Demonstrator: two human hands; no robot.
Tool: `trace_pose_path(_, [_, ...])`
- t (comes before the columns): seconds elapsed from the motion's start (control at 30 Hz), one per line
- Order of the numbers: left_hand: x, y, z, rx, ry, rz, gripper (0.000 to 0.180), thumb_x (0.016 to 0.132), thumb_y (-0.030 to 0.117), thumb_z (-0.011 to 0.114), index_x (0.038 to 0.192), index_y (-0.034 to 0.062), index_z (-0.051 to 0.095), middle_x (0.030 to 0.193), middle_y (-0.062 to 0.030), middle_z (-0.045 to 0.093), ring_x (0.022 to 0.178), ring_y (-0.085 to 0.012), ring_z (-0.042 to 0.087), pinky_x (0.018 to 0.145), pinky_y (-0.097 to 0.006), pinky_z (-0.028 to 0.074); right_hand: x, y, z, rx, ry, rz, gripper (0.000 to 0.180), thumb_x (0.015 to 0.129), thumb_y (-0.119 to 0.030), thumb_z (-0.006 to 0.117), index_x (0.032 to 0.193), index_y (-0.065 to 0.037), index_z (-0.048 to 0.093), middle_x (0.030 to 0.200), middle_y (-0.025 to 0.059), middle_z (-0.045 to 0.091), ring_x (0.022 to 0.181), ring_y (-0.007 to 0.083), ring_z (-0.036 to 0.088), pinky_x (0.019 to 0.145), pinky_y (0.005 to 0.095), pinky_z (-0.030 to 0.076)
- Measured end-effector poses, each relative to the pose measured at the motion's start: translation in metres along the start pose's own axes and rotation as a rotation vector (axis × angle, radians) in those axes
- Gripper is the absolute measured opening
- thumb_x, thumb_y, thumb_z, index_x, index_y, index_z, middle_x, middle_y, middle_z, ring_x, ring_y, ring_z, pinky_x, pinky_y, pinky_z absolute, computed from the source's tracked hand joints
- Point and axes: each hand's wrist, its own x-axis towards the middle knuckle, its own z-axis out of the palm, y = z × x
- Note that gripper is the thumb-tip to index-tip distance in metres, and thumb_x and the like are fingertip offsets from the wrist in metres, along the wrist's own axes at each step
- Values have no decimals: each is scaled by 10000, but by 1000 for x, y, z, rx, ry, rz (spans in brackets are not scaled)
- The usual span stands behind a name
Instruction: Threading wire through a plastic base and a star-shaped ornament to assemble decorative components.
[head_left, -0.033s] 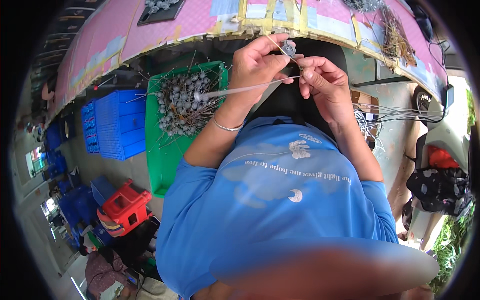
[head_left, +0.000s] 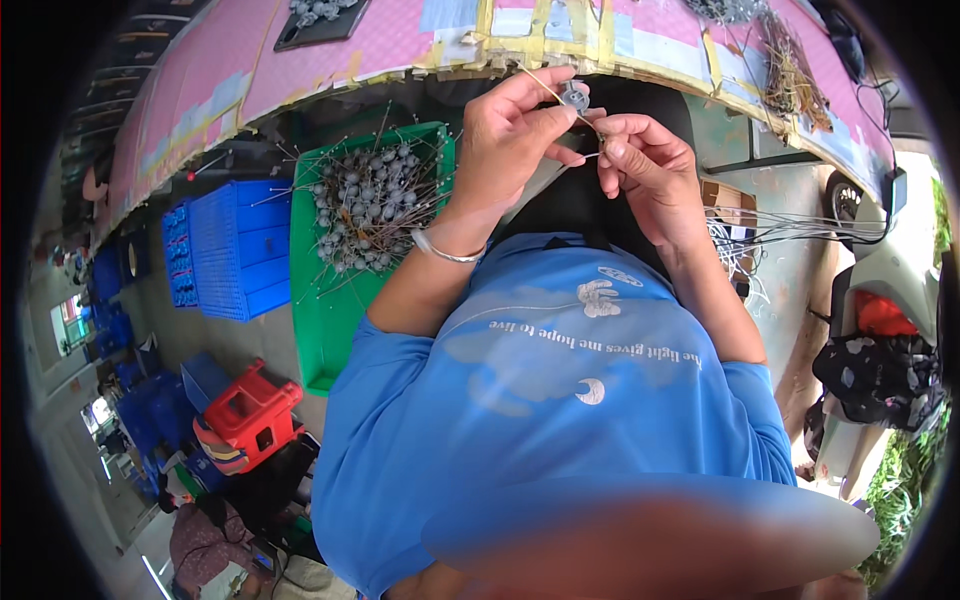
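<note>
My left hand (head_left: pixel 510 135) is closed, its thumb and forefinger pinching near a small grey round part (head_left: pixel 575 97) at the table's edge. A thin tan strip (head_left: pixel 538 82) slants past this part toward my right hand (head_left: pixel 648 160). There the thumb and forefinger press together on a thin wire (head_left: pixel 590 155); the exact grip is hidden. Part of the wire runs behind my left hand, and its pale, blurred knobbed end (head_left: pixel 420 240) shows by the bracelet on my left wrist. Left of my arm, a green crate (head_left: pixel 320 345) holds a heap of grey knobs on wires (head_left: pixel 370 200).
Ahead is a pink-covered table (head_left: pixel 370 45) with taped edges, a dark tray (head_left: pixel 322 25) and a bundle of brown wires (head_left: pixel 790 75). Blue crates (head_left: pixel 240 250) and a red stool (head_left: pixel 250 415) stand left. Long wires (head_left: pixel 780 225) and a scooter (head_left: pixel 850 370) are at right.
The blurred end of the wire has swung from over the green crate toward my left wrist. The tan strip and grey part have shifted slightly; both hands stay nearly in place.
</note>
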Motion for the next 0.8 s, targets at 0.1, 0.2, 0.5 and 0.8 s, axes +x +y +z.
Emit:
trace_pose_path(0.1, [1, 1, -1, -61, 37, 21, 263, 921, 5, 568, 1159, -107, 587, 991, -183, 688, 865, -272, 725, 590, -296, 625, -4, 3, -1, -1, 3, 27, 184, 924, -80, 648, 1089, 0, 644, 799, 47, 643, 608, 113, 573, 557, 223, 454])
trace_pose_path(0.2, [0, 4, 0, -92, 61, 6, 237, 923, 7, 557, 1125, -106, 607, 974, -182, 689, 813, -278, 728, 588, -302, 625, -7, 7, -1, -55, -24, 19, 179, 926, -76, 645, 1087, -1, 629, 818, 47, 642, 618, 116, 588, 570, 233, 474])
trace_pose_path(0.5, [-8, 0, 13, -71, -104, -116, 219, 911, 23, 562, 1076, -101, 634, 889, -173, 694, 648, -238, 702, 556, -305, 604, 20, -5, -12, -83, -39, -85, 234, 988, -131, 555, 1163, 7, 625, 1123, 101, 658, 1036, 168, 613, 944, 328, 481])
trace_pose_path(0.8, [-2, -5, 15, -212, -71, -247, 188, 889, 44, 569, 1017, -66, 652, 857, -193, 699, 607, -242, 692, 533, -297, 588, 33, -3, -15, 20, -115, -192, 143, 944, -61, 587, 944, 28, 700, 1144, 182, 654, 1020, 223, 626, 912, 348, 497])
